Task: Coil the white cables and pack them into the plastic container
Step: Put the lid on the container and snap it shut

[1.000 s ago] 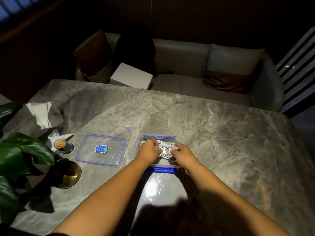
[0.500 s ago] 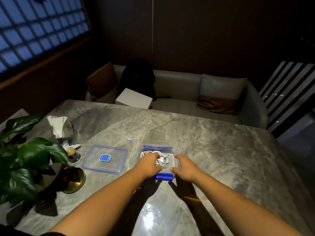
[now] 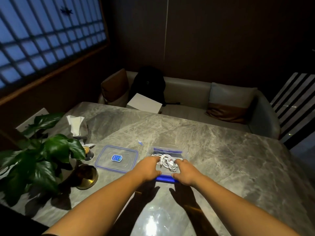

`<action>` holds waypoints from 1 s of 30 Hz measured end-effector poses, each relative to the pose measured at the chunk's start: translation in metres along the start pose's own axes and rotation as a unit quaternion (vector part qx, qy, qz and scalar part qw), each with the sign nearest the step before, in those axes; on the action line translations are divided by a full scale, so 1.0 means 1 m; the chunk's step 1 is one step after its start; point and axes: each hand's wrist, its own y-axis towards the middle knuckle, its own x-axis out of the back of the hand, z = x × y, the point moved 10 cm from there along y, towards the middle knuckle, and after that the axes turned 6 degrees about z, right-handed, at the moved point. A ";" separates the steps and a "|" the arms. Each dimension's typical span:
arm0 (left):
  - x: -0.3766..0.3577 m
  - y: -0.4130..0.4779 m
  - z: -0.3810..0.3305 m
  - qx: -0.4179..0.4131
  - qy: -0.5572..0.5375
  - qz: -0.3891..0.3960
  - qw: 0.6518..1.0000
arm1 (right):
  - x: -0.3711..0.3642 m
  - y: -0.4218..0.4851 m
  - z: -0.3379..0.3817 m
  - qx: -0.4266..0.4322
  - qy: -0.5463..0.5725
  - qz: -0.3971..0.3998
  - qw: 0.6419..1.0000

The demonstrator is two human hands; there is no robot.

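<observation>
White cables [image 3: 167, 161] lie bunched inside the plastic container [image 3: 185, 155] on the tabletop [image 3: 221, 159]. The left hand [image 3: 150, 169] lies over the container's left side, fingers fairly flat and reaching onto the bundle. The right hand [image 3: 185, 172] rests likewise on the right rim, and neither visibly grips anything. Likely risk: springy loops may rise above the rim once pressure lifts and snag under the lid [image 3: 117, 158], or the container may skid on the smooth stone. Count: one container, one lid beside it, one bundle; separate cables cannot be counted.

Tangled white cables [image 3: 167, 161] bundled inside clear, blue-clipped plastic container [image 3: 167, 150], lid off
</observation>
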 end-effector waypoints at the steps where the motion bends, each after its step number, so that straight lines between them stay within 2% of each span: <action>1: 0.004 -0.001 0.009 0.007 0.009 -0.001 1.000 | -0.003 0.004 0.009 0.004 0.001 0.002 1.000; 6: 0.026 -0.011 0.064 0.043 0.010 0.000 0.999 | -0.022 0.027 0.057 0.018 0.016 0.008 1.000; 11: 0.048 -0.014 0.122 0.057 0.013 0.004 0.998 | -0.040 0.046 0.096 0.018 0.057 0.004 0.998; 17: 0.066 -0.001 0.181 0.059 0.021 0.018 0.998 | -0.057 0.073 0.130 -0.002 0.051 0.009 0.999; 20: 0.071 0.009 0.204 0.055 0.032 0.024 0.998 | -0.068 0.088 0.139 -0.024 0.075 0.013 0.997; 25: 0.072 0.026 0.238 0.066 0.040 0.053 0.996 | -0.088 0.114 0.149 -0.084 0.198 0.021 0.976; 30: 0.070 0.035 0.268 0.103 0.028 0.059 0.993 | -0.100 0.122 0.156 -0.114 0.183 0.025 0.976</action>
